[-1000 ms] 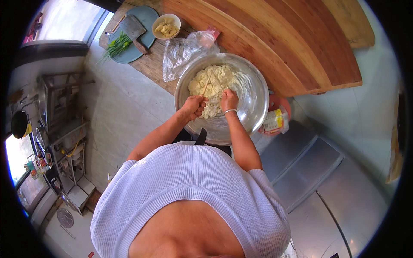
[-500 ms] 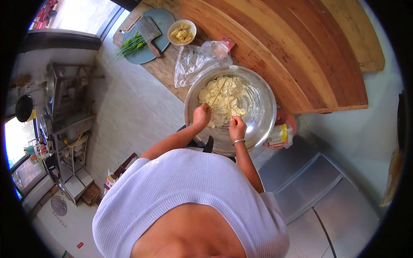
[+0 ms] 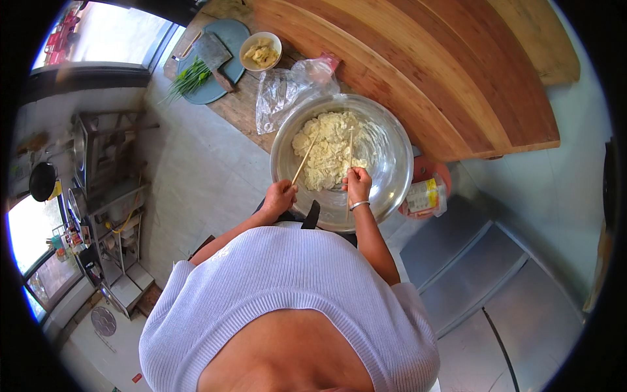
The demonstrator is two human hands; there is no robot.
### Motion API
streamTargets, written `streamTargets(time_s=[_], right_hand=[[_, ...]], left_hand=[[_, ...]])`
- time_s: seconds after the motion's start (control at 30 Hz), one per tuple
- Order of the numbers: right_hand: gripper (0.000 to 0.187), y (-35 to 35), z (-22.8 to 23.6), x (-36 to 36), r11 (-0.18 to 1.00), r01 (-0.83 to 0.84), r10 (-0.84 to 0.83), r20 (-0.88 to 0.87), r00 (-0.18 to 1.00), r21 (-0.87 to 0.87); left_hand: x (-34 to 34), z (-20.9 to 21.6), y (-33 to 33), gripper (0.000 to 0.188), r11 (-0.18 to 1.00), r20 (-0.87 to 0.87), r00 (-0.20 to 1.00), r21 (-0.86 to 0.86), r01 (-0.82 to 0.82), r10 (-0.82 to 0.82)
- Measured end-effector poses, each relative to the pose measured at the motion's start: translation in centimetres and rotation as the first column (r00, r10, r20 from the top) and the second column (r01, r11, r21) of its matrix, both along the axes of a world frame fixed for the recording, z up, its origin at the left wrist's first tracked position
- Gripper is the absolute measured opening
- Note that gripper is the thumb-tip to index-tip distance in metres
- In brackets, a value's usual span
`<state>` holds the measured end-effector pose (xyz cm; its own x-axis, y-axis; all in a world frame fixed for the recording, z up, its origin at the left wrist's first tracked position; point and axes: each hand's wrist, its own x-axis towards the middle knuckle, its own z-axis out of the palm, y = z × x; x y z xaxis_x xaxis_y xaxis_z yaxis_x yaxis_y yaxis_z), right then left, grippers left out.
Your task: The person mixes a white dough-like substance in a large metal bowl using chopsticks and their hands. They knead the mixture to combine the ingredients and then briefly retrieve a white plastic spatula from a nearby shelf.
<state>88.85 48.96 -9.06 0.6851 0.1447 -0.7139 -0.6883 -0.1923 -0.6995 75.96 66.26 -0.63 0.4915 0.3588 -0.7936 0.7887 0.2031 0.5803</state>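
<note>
A wide metal basin [image 3: 390, 176] stands in front of me with a lumpy, pale yellow dough [image 3: 332, 140] in it, mostly toward its left and middle. My left hand [image 3: 281, 196] is closed round one wooden chopstick [image 3: 304, 161] at the basin's left rim; the stick slants up to the right, its tip at the dough. Over the near part of the basin, my right hand [image 3: 357, 183] grips a second chopstick [image 3: 351, 147], which points almost straight away from me. Some dough clings near its far tip. Floury smears coat the basin's right inner wall.
Beyond the basin lie a crumpled clear plastic bag [image 3: 287, 91], a bowl of yellowish pieces [image 3: 261, 53] and a blue-grey board [image 3: 232, 36] with a cleaver [image 3: 213, 52] and green stalks [image 3: 191, 80]. Large wooden boards [image 3: 450, 72] fill the back right. A plastic packet [image 3: 423, 197] sits right of the basin.
My left hand has drawn back toward me and to the left with its chopstick. The right hand has shifted slightly nearer me, and the two chopsticks are farther apart.
</note>
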Motion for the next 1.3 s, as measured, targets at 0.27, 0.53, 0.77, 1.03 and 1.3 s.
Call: streamTargets(time_s=[0.27, 0.53, 0.77, 1.03, 1.3], right_hand=[[0.008, 5.2, -0.6, -1.4, 0.914, 0.288, -0.183, -0.345, 0.921, 0.284], [0.012, 9.2, 1.1, -3.3, 0.987, 0.044, -0.022, -0.141, 0.99, 0.153], [0.06, 7.9, -5.3, 7.8, 0.767, -0.094, 0.47, 0.455, 0.756, -0.635], [0.065, 13.5, -7.2, 10.1, 0.561, -0.148, 0.579, 0.258, 0.774, -0.814], [0.035, 10.2, -3.7, 3.6, 0.758, 0.076, 0.439, 0.592, 0.675, -0.648]], left_hand=[[3.1, -2.6, -1.8, 0.018, 0.999, 0.143, 0.989, 0.041, 0.033, -0.039], [3.8, -1.4, 1.9, 0.021, 0.979, 0.075, 0.994, -0.183, 0.094, -0.082], [0.5, 0.2, 11.0, 0.022, 0.98, 0.209, 0.96, 0.107, 0.169, -0.188], [-1.5, 0.5, 19.1, 0.023, 0.941, 0.335, 0.942, -0.316, 0.122, -0.01], [0.7, -2.2, 17.1, 0.02, 0.873, 0.357, 0.835, -0.093, 0.478, -0.419]])
